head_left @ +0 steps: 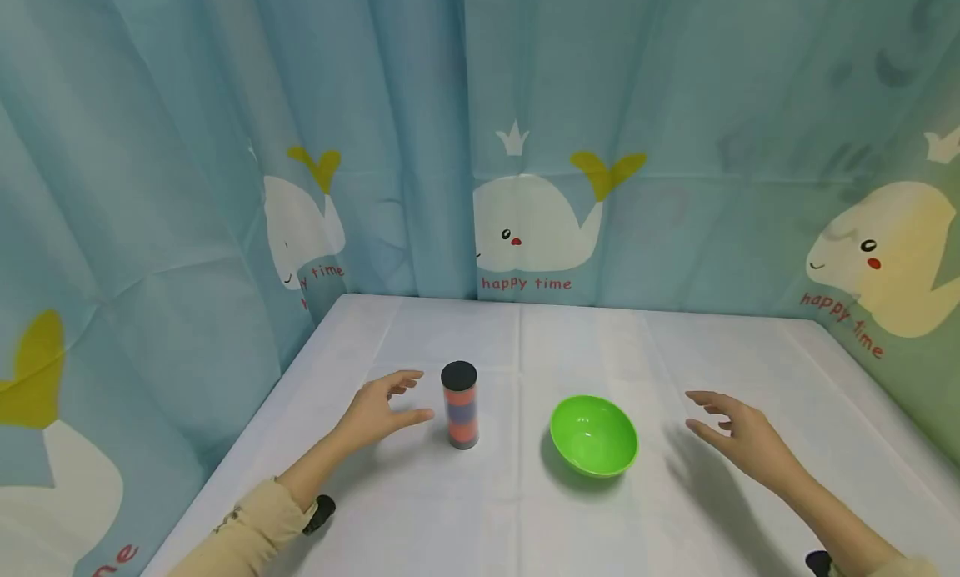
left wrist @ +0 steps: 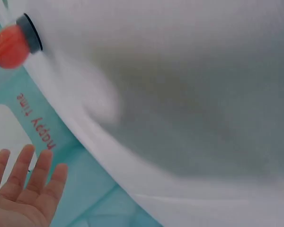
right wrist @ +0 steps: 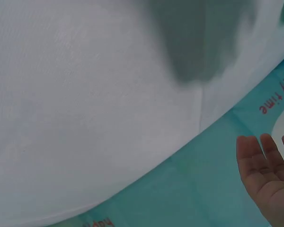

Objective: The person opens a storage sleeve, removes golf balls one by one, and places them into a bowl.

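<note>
A clear tube (head_left: 461, 412) with a black lid stands upright on the white table, orange and dark blue balls stacked inside it. Just left of it is my left hand (head_left: 372, 412), thumb and fingers spread apart, a small gap from the tube. The left wrist view catches the tube's grey end and an orange ball (left wrist: 11, 46) above that hand's straight fingers (left wrist: 39, 172). To the tube's right sits a bright green bowl (head_left: 594, 437), nothing in it. My right hand (head_left: 744, 437) hovers to the right of the bowl, fingers loosely bent, holding nothing.
White cloth (head_left: 480, 519) covers the table. A light blue curtain (head_left: 420, 127) printed with whales hangs behind and along both sides, close to the table's edges. The forearms cast shadows on the cloth.
</note>
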### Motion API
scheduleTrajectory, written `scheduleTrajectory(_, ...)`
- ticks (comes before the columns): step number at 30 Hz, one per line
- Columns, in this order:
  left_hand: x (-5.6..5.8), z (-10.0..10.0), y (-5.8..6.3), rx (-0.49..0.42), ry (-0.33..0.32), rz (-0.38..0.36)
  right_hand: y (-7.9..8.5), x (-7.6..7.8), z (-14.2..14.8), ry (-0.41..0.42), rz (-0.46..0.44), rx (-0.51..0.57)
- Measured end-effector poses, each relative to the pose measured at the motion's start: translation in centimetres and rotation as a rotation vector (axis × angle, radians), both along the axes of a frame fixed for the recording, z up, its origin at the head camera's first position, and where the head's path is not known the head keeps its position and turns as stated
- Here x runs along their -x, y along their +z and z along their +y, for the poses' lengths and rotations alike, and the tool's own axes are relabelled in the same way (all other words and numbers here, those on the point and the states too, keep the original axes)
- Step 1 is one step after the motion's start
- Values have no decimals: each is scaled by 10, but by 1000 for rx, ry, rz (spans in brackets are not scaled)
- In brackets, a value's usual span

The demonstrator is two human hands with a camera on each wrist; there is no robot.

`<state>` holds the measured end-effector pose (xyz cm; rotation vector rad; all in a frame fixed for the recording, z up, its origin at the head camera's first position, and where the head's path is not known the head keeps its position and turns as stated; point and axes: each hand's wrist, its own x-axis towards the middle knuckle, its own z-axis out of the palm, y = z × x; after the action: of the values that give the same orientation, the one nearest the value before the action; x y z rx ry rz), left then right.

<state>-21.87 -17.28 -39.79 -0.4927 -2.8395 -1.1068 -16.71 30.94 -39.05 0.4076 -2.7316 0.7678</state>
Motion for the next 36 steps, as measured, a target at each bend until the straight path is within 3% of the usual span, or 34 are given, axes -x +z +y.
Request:
scheduleTrajectory(7,-6,8,-5,-66,28,-21,2,-5,-13,9,-7,12)
scheduleTrajectory(15,-7,15,-10,-180,-19,-74,5,-7,-27,21,51,27)
scheduleTrajectory(21,-6,24,-6,-170,10,-56,13,-7,-40,44,57,28)
scheduleTrajectory(25,-6,29,-3,-178,14,-81,19,-6,-48,48,46,24)
scheduleTrajectory(36,-5,36,0,-316,-65,-157,28,-6,-65,115,106,65)
